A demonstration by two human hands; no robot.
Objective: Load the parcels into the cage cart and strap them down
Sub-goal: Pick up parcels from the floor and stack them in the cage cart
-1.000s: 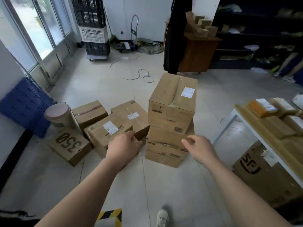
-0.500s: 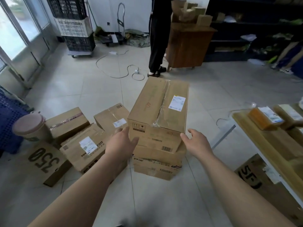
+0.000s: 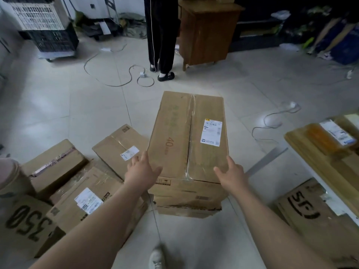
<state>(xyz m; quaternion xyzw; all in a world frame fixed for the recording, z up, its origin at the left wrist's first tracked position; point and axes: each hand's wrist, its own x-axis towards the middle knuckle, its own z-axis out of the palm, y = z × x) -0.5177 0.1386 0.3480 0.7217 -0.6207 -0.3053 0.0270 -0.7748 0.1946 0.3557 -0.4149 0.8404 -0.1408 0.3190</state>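
Observation:
A tall cardboard parcel (image 3: 180,136) with a taped seam and a white label tops a stack of flatter boxes (image 3: 186,197) on the tiled floor in front of me. My left hand (image 3: 142,169) lies against its near left side, fingers straight. My right hand (image 3: 231,175) touches its near right corner, fingers straight too. More parcels lie on the floor to the left: a labelled one (image 3: 120,142), a taped one (image 3: 54,164), another labelled one (image 3: 87,193) and one marked 350 (image 3: 23,226). No cage cart or strap is in view.
A person (image 3: 161,35) stands at a wooden cabinet (image 3: 206,32) beyond the stack. Cables (image 3: 116,78) snake over the floor. Stacked crates on a dolly (image 3: 44,26) stand far left. A table with packets (image 3: 318,158) and an SF box (image 3: 310,214) are on the right.
I have stepped closer and now look down on the stack. Both hands have risen from the lower boxes to the sides of the top parcel.

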